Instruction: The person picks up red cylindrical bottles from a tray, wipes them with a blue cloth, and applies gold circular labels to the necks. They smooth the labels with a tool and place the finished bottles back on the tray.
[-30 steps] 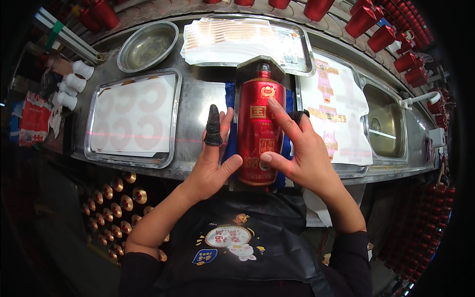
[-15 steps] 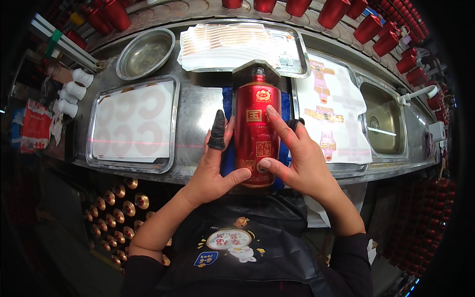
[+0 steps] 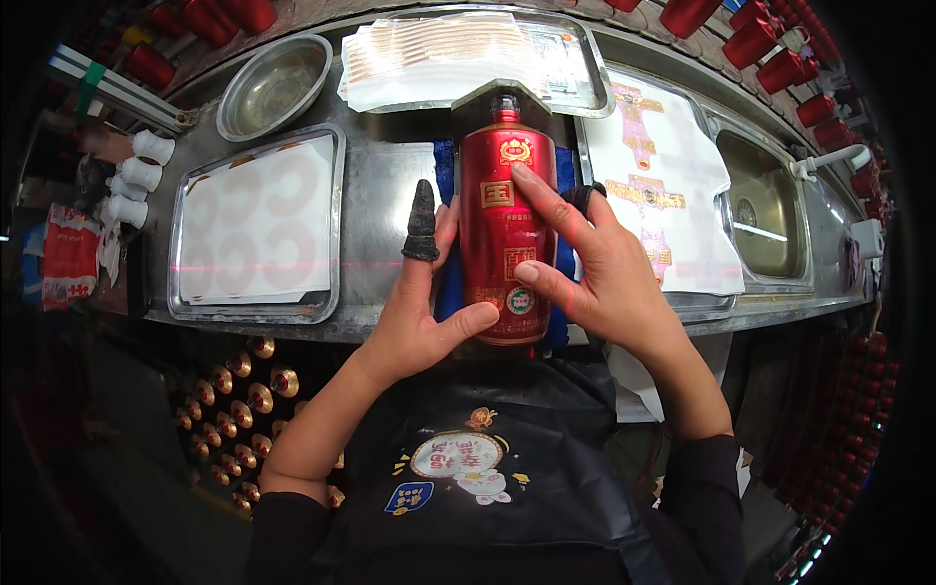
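Observation:
A glossy red bottle (image 3: 492,234) with gold emblems lies neck away from me, over blue cloth (image 3: 447,283). Its dark neck rests at an angular metal holder (image 3: 485,98). Along the bottle's left side is my left hand (image 3: 419,312), its thumb on the lower left edge and its index finger in a black finger cot (image 3: 421,219). Across the front and right side lies my right hand (image 3: 609,273), index fingertip just below the top emblem and thumb lower down. Another black cot (image 3: 582,198) covers one of its fingers. A small round green-and-white patch (image 3: 520,299) shows below that thumb.
Decal sheets lie on metal trays: a left tray (image 3: 177,283), a back tray (image 3: 595,58) and right sheets (image 3: 697,214). A metal bowl (image 3: 273,88) stands back left, a sink (image 3: 765,219) far right. Red bottles (image 3: 751,44) line the back; gold-rimmed pieces (image 3: 258,398) sit below left.
The whole view has shifted, so the bench sits higher in the picture. My right index finger and thumb have slid slightly up the bottle, uncovering the round patch. My left hand stays alongside.

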